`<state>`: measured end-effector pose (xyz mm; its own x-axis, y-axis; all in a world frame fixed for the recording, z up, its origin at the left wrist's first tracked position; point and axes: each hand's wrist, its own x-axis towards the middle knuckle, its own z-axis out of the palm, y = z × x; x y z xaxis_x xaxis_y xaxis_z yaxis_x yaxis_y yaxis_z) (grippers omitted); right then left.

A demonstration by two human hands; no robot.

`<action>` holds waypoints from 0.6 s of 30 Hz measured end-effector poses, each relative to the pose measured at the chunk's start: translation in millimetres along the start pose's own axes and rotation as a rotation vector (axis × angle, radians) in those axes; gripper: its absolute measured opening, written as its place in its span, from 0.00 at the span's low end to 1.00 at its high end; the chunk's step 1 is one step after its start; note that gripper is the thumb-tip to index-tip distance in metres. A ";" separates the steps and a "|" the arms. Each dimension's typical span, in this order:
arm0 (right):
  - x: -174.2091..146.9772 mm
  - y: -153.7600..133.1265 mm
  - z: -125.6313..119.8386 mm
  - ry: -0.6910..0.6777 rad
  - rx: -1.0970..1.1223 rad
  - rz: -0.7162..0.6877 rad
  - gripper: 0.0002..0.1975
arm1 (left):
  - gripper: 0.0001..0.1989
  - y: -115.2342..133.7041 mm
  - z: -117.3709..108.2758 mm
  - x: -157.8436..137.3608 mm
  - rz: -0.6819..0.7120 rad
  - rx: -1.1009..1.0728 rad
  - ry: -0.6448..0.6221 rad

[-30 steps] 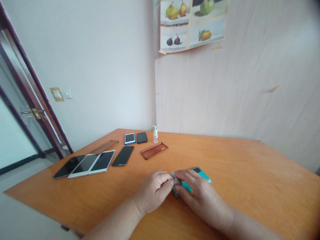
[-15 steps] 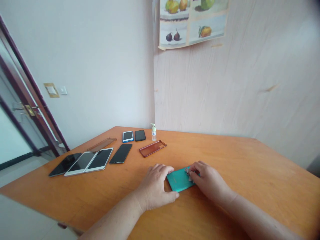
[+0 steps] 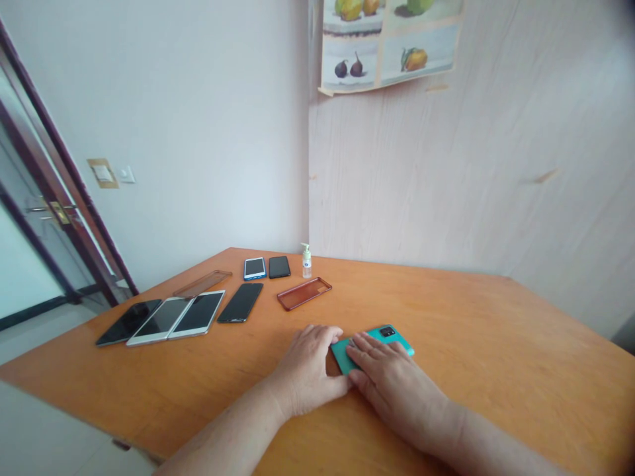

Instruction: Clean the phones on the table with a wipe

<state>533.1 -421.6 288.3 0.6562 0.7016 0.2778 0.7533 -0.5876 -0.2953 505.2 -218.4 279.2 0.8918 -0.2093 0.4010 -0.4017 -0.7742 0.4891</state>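
The teal phone lies back up on the wooden table, beneath the person's hands in the head view. The left hand has thumb and fingers spread around the phone's left end. The right hand covers the middle of its back, fingers close together; whether they pinch anything underneath cannot be told. Farther back lies a reddish case.

Well in from the far edge of the table, my left hand spreads around one end of the teal phone, my right hand lying across its back, a pump bottle near that edge.
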 end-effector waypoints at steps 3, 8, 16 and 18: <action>-3.1 -9.1 -0.4 -0.063 0.061 -0.070 0.24 | 0.33 -1.8 1.1 -0.4 -0.026 -0.006 0.011; 2.0 30.6 -1.1 -0.051 -0.134 0.123 0.26 | 0.36 -3.1 3.4 -1.3 -0.042 -0.002 0.032; 2.4 4.1 0.0 -0.128 0.060 -0.024 0.30 | 0.40 -5.4 4.3 -0.6 -0.077 -0.034 0.006; 1.7 -13.0 -2.1 -0.202 0.155 -0.113 0.31 | 0.42 -6.9 4.6 -0.5 -0.088 -0.031 -0.007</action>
<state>524.6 -413.6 294.6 0.5345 0.8345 0.1339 0.7954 -0.4432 -0.4134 508.5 -215.7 272.1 0.9254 -0.1457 0.3499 -0.3278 -0.7710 0.5459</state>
